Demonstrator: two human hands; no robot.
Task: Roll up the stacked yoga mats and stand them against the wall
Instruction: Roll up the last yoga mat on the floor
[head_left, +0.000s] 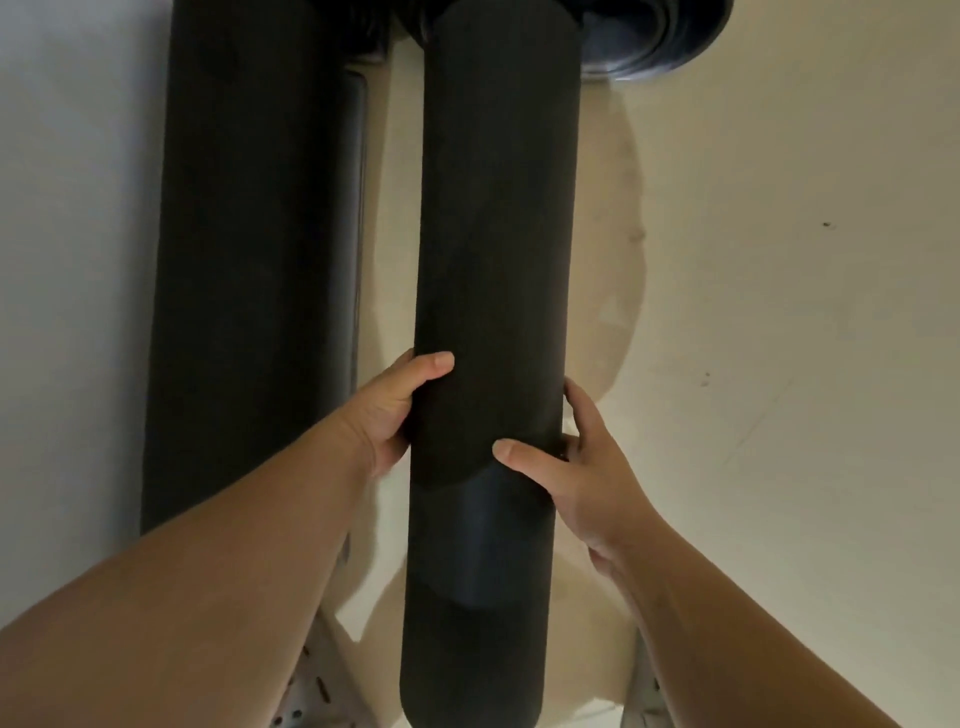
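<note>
Beige floor (779, 260); rolled mat (493, 260) gripped between both hands.

Rolled black yoga mat (496, 260) standing beside the other rolled mats.
Tightly rolled, matte, running lengthwise up the view; a second dark roll (249, 260) is lying parallel just left, and a third, coiled end showing (654, 41), sits at the top.

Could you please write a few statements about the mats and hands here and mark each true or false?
1. Both hands grip the same rolled mat. True.
2. The left hand rests on the mat at the wall. False: it holds the middle mat, apart from that one.
3. The held mat is laid flat and unrolled. False: it is a tight roll.
4. The right hand has its thumb across the roll's front. True.
5. A rolled end shows at the top right. True.
</note>
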